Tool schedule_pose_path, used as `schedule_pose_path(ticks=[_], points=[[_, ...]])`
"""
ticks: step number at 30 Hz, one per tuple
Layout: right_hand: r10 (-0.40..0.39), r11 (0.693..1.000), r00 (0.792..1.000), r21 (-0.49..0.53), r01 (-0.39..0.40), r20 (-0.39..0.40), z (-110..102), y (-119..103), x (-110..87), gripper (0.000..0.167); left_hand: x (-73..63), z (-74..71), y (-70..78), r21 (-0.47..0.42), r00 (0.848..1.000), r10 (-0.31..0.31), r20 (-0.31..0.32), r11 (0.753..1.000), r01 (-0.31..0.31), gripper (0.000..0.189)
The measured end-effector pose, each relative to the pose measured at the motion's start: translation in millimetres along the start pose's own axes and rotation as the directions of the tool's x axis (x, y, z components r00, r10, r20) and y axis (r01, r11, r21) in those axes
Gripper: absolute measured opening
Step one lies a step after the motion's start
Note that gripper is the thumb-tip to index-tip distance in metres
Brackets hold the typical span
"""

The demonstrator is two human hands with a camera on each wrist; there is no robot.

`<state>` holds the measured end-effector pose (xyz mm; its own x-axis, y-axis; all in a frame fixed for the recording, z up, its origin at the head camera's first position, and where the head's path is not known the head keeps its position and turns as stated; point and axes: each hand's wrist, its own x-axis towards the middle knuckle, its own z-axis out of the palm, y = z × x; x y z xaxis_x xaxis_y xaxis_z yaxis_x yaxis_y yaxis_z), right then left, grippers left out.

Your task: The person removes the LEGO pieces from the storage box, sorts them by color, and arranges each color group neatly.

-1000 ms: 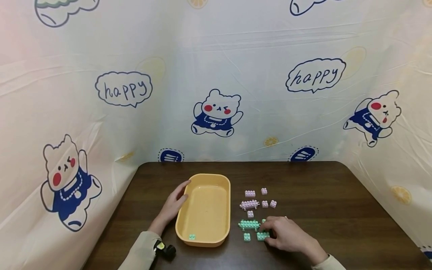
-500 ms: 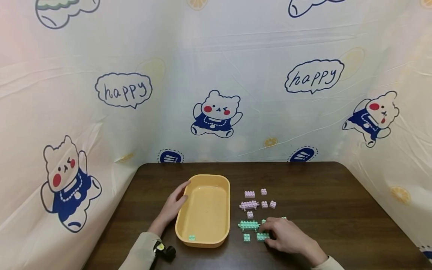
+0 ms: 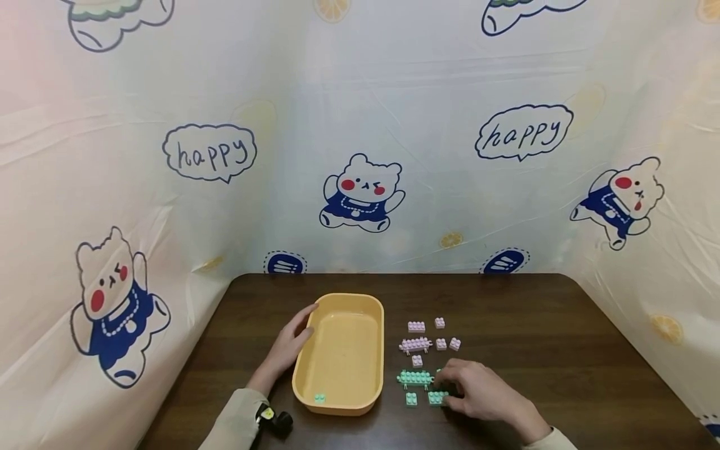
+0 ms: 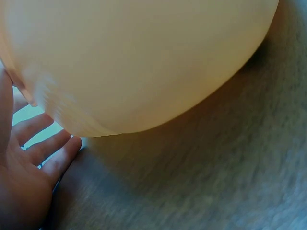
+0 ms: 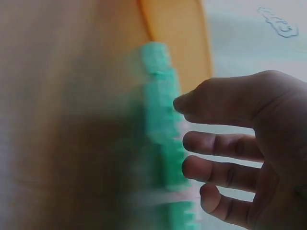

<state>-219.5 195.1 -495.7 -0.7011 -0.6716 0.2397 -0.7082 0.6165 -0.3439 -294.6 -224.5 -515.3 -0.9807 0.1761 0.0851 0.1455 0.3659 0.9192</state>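
My left hand (image 3: 289, 345) rests against the left side of a yellow plastic tray (image 3: 380, 350), thumb and fingertips at the rim. The left wrist view shows its straight fingers (image 4: 60, 155) against the tray's outer wall. One small green toy brick (image 3: 320, 398) lies inside, at the near left corner. My right hand (image 3: 478, 390) reaches over the green bricks with bent fingers. Its thumb is at the right end of a longer green brick (image 3: 435, 398) on the table. Beside it are a green brick plate with side prongs (image 3: 415, 378) and a small green brick (image 3: 412, 399).
Pink bricks lie behind the green ones: a pronged pink plate (image 3: 415, 345), a longer pink brick (image 3: 416, 327) and several small ones, such as this pink brick (image 3: 417, 361). The dark wooden table (image 3: 523, 325) meets a printed cloth (image 3: 360, 94) at the back and sides.
The head view tips up slightly. My right hand shifts a little and now hides a green brick that showed behind its knuckles. My left hand and the tray keep their places.
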Motion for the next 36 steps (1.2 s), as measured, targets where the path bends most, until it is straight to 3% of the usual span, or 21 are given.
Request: schedule_pose_path(ticks=[6, 14, 19, 24, 30, 36], points=[[-0.045, 0.997, 0.997, 0.060, 0.049, -0.057, -31.8, 3.8, 34.8, 0.022, 6.8, 3.1, -28.3, 0.000, 0.998, 0.037, -0.057, 0.999, -0.037, 0.049], [-0.137, 0.982, 0.988, 0.120, 0.144, -0.065, -55.6, -7.4, 93.3, 0.024, 7.3, 3.5, -32.1, -0.003, 0.998, 0.027, -0.050, 1.000, -0.027, 0.050], [-0.210, 0.967, 0.976, 0.135, 0.216, -0.057, -49.4, -17.9, 125.3, 0.028, 8.1, 3.5, -29.8, -0.009, 0.997, 0.049, -0.058, 0.999, -0.049, 0.050], [-0.207, 0.965, 0.978, 0.168, 0.202, 0.010, -35.8, -30.0, 150.1, 0.032, 9.5, 3.9, -28.5, 0.015, 0.996, 0.066, -0.059, 0.998, -0.065, 0.050], [-0.180, 0.975, 0.978, 0.147, 0.164, 0.104, -21.2, -42.2, 170.2, 0.033, 9.4, 5.1, -27.0, 0.017, 0.996, 0.064, -0.058, 0.998, -0.063, 0.050], [-0.232, 0.965, 0.962, 0.157, 0.210, 0.145, -10.2, -51.7, 184.8, 0.032, 10.7, 5.5, -26.8, 0.008, 0.997, 0.060, -0.054, 0.998, -0.059, 0.050]])
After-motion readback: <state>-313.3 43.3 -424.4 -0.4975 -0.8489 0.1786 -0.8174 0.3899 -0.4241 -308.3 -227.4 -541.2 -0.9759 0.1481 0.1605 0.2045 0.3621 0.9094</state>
